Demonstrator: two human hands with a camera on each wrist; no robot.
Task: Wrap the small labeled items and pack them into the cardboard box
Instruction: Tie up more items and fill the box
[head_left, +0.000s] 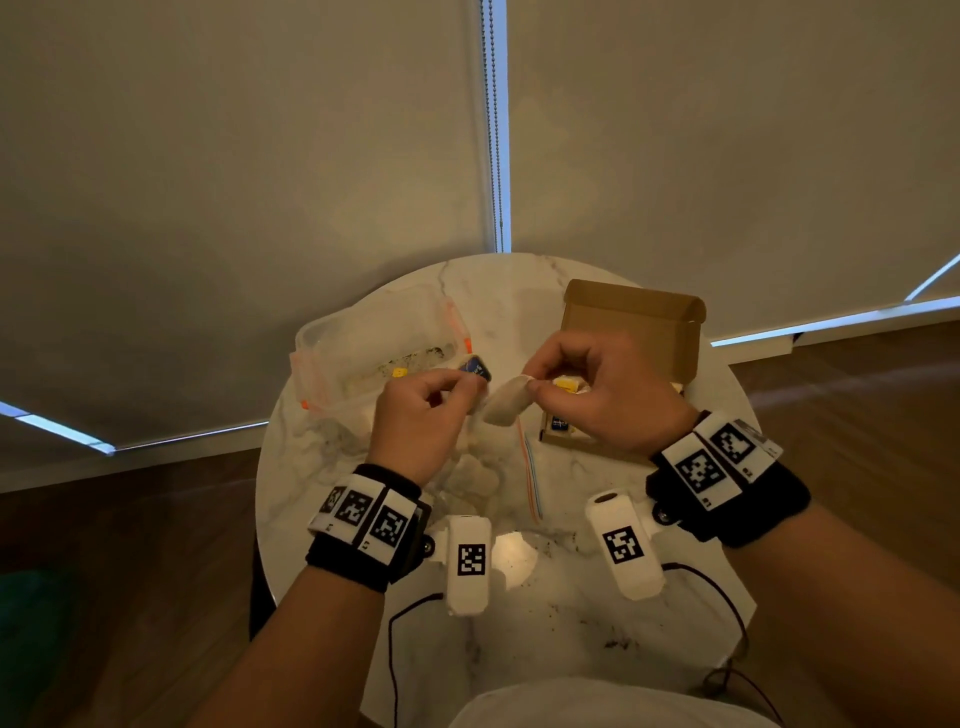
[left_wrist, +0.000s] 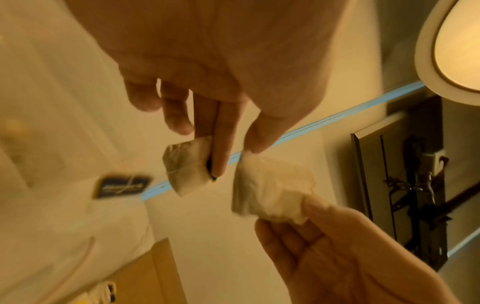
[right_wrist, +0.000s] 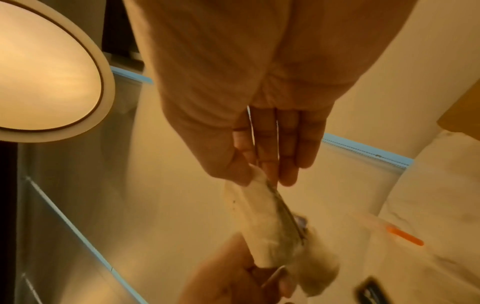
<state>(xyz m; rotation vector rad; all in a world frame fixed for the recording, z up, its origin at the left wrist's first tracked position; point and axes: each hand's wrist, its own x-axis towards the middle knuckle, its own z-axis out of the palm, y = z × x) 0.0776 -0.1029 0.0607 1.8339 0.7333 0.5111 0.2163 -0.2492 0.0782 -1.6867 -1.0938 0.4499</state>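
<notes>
Above the middle of the round table (head_left: 322, 467), the left hand (head_left: 415, 421) and right hand (head_left: 608, 395) each pinch one end of a white wrap (head_left: 506, 402). Its left end is folded around a small dark item (left_wrist: 211, 176). By the table's far right edge sits the open cardboard box (head_left: 649, 322).

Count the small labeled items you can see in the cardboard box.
2: a yellow item behind the right hand, and a blue item near the cardboard box's front edge. The hand may hide more.

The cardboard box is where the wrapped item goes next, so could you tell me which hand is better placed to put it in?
Probably the right hand: it hovers directly over the cardboard box and pinches the wrapping sheet.
</notes>
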